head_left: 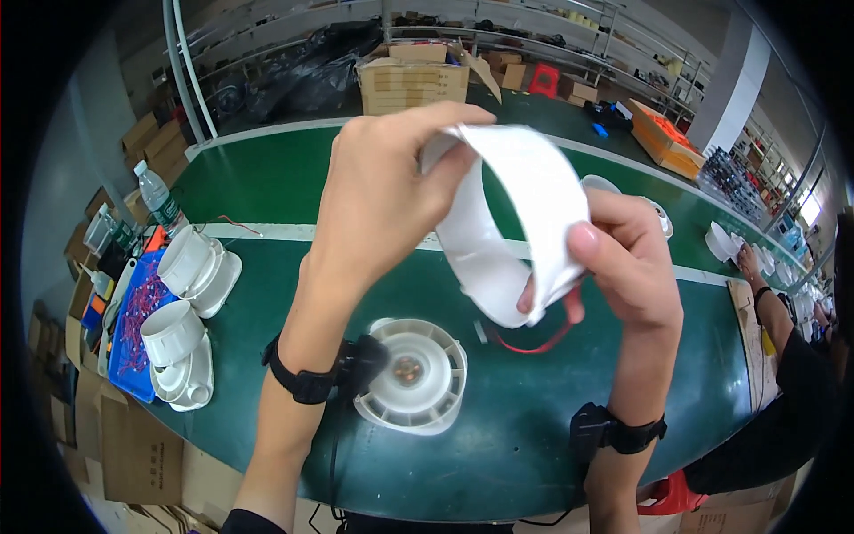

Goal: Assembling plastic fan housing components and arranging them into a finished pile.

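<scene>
- Clock taken from the middle of the view, 12 at the far side.
- White ring [538, 187]: one, tilted, lifted above the bench just off centre toward 1 o'clock.
- Left hand [391, 169]: pinched on the ring's 10 o'clock edge, thumb inside, fingers outside.
- Right hand [632, 258]: gripping the ring's 4 o'clock side, thumb on the outer wall.
- Red lead [543, 347]: one curve seen, below the right hand; cannot tell what it joins.
- Black wristbands: two, one on the left wrist [307, 384], one on the right [623, 433].
- Round white base [409, 372]: one, flat at 6 o'clock, slotted rim, copper-coloured centre.
- White assemblies: two, side by side, at 9 o'clock [185, 260] and 8 o'clock [173, 334].
- Blue tray [133, 383]: one, beyond the assemblies toward 9, heaped with thin wires, too many to count.
- Clear bottle [158, 194]: one, between 9 and 10.
- Co-worker's hand [749, 260]: one, 3 o'clock, at a group of white parts [719, 240]; number unclear.
- Surface: green bench [525, 418], smooth, pale strip [285, 231] running across.
- Room: large carton [414, 87] at 12; black plastic sheeting [311, 67] at 11; red stool [544, 80] at 1; pale column [734, 84] at 2; loaded shelving [507, 37] behind.
</scene>
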Demonstrator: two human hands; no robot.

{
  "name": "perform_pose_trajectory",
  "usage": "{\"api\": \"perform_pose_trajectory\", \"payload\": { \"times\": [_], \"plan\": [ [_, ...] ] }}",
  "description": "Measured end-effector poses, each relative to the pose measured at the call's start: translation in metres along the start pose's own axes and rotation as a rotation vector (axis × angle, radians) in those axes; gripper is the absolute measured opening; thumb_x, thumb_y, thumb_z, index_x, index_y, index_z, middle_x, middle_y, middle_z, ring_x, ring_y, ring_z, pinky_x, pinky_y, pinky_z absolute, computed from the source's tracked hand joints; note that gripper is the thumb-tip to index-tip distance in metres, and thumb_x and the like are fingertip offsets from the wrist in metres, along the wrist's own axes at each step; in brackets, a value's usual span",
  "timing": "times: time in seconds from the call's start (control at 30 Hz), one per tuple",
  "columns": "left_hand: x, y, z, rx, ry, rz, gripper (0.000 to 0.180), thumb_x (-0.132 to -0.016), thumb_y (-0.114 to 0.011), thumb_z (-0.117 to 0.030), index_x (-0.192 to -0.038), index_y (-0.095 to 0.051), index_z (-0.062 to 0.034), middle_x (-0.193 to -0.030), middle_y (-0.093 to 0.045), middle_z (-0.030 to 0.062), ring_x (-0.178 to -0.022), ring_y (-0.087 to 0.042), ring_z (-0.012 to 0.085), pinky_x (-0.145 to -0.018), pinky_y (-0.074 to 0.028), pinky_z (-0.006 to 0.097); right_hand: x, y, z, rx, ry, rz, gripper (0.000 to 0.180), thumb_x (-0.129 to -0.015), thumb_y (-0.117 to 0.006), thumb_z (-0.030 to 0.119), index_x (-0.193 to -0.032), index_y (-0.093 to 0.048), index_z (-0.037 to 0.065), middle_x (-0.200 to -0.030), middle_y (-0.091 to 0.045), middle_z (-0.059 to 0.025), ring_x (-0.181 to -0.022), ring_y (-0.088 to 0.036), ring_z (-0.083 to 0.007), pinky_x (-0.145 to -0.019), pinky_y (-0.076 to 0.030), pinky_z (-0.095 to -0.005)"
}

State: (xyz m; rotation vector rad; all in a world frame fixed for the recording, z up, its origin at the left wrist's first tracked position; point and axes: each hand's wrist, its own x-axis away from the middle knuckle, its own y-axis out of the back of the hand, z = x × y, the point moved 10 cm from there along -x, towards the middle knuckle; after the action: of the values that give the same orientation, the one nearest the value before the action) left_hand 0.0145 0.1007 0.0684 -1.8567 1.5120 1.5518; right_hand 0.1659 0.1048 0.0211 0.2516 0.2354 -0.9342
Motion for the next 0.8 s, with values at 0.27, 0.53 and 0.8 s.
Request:
{"api": "perform_pose_trajectory", "payload": {
  "times": [0.27,0.53,0.8],
  "plan": [
    [0.009,-0.008,0.041,0.257,0.475,0.096,0.023,-0.084,-0.065,-0.008,-0.104,-0.066,0.0016,-0.075,-0.069,0.0095,-0.061,-0.063,0.0113,-0.057,-0.051,0.029,0.002,-0.004,0.007,-0.158,0.246,0.109,0.044,-0.078,-0.076,0.007,-0.115,-0.059,-0.008,-0.097,-0.069,-0.0156,-0.082,-0.068,-0.0167,-0.066,-0.057,-0.0279],
    [0.0,-0.001,0.015,0.058,0.136,0.052,0.047,-0.077,-0.069,-0.008,-0.122,-0.056,-0.0041,-0.102,-0.067,0.0169,-0.093,-0.065,0.0269,-0.078,-0.052,0.037,-0.002,-0.005,0.005,0.058,0.067,-0.01,0.039,-0.085,-0.071,0.015,-0.116,-0.06,-0.006,-0.087,-0.068,-0.0088,-0.071,-0.062,-0.0087,-0.052,-0.051,-0.0218],
    [0.001,-0.009,-0.039,-0.007,-0.347,0.055,0.045,-0.068,-0.071,-0.002,-0.113,-0.069,-0.0094,-0.119,-0.064,0.0127,-0.11,-0.062,0.0279,-0.093,-0.049,0.037,-0.005,-0.01,-0.003,0.116,0.117,-0.054,0.033,-0.096,-0.057,0.023,-0.111,-0.062,-0.006,-0.081,-0.065,-0.0062,-0.064,-0.059,-0.0071,-0.046,-0.048,-0.021]
  ]
}}
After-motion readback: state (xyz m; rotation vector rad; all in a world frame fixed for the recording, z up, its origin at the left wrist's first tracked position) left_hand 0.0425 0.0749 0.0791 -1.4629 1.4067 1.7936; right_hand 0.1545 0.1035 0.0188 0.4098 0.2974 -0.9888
